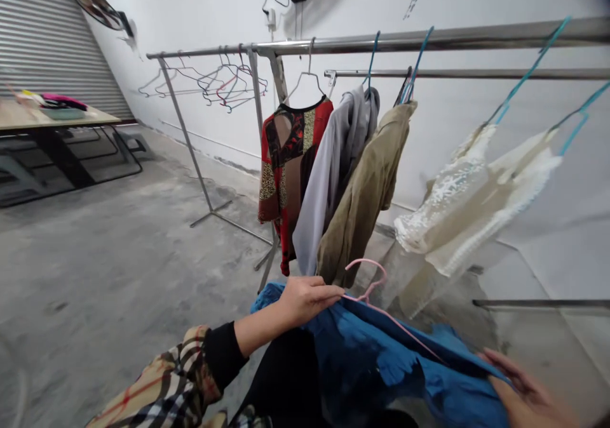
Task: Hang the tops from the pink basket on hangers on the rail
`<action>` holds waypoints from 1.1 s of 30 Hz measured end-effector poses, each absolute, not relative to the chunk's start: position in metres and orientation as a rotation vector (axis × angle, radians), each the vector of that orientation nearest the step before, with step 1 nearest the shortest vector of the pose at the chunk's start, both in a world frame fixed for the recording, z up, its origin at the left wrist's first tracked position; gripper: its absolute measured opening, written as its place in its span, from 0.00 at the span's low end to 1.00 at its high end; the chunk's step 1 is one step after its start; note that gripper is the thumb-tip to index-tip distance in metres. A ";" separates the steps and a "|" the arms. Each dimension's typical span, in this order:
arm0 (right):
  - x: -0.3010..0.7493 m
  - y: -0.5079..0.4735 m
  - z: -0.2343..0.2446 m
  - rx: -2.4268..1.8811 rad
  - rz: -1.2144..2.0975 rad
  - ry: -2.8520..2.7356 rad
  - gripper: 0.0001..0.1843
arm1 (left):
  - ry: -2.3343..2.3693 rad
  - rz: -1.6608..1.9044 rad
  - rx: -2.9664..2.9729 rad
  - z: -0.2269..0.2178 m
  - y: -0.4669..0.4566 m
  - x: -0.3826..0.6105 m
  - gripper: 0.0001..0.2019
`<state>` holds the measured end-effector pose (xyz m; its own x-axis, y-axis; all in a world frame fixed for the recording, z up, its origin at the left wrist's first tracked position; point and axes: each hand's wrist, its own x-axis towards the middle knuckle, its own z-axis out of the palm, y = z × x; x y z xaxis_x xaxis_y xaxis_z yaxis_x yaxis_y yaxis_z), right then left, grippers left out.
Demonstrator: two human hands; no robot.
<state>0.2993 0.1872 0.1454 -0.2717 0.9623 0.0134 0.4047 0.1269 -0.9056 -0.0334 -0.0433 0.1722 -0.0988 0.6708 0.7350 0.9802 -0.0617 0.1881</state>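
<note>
My left hand [305, 300] pinches a pink wire hanger [369, 285] by its neck, over a blue garment [381, 358] spread low in front of me. The hanger's arm runs down to the right into the blue cloth. My right hand [521, 393] grips the garment's right side at the bottom right corner. Directly beyond hangs a metal clothes rail [429, 37] carrying a red patterned top [288, 161], a grey shirt [328, 174], an olive garment [366, 193] and a cream lace piece [471, 196].
Several bare hangers [223, 82] hang at the rail's far left end. A wooden table [47, 118] with cloth on it stands at the left before a roller shutter. Concrete floor [105, 263] stretches to the left. A white wall [214, 28] runs behind the rail.
</note>
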 end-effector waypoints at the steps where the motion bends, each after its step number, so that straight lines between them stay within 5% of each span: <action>1: 0.299 0.180 0.153 -1.344 1.141 -1.730 0.16 | -1.837 -0.976 -1.739 0.171 -0.042 -0.033 0.14; 6: 0.298 0.130 0.176 -1.374 1.037 -1.707 0.22 | -2.036 -0.969 -1.629 0.169 -0.024 -0.025 0.12; 12: 0.294 0.069 0.214 -0.761 1.029 -2.389 0.12 | -1.890 -1.286 -1.755 0.184 0.007 -0.008 0.12; 16: 0.321 0.081 0.238 -0.812 0.517 -2.107 0.08 | -1.757 -1.415 -1.881 0.207 0.019 -0.007 0.13; 20: 0.340 0.104 0.243 -0.901 0.122 -2.201 0.23 | -1.672 -1.515 -1.974 0.231 0.031 -0.007 0.11; 24: 0.335 0.109 0.241 -0.871 0.150 -2.492 0.19 | -1.617 -1.559 -1.998 0.251 0.038 0.002 0.10; 33: 0.338 0.088 0.264 -0.992 0.000 -2.438 0.29 | -1.522 -1.626 -2.143 0.262 0.052 0.042 0.10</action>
<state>0.3383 0.0883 0.2641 -0.6072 0.6538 0.4515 0.6538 0.7341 -0.1837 0.0420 0.0517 0.2617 -0.0380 0.6560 0.7538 0.7090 -0.5139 0.4829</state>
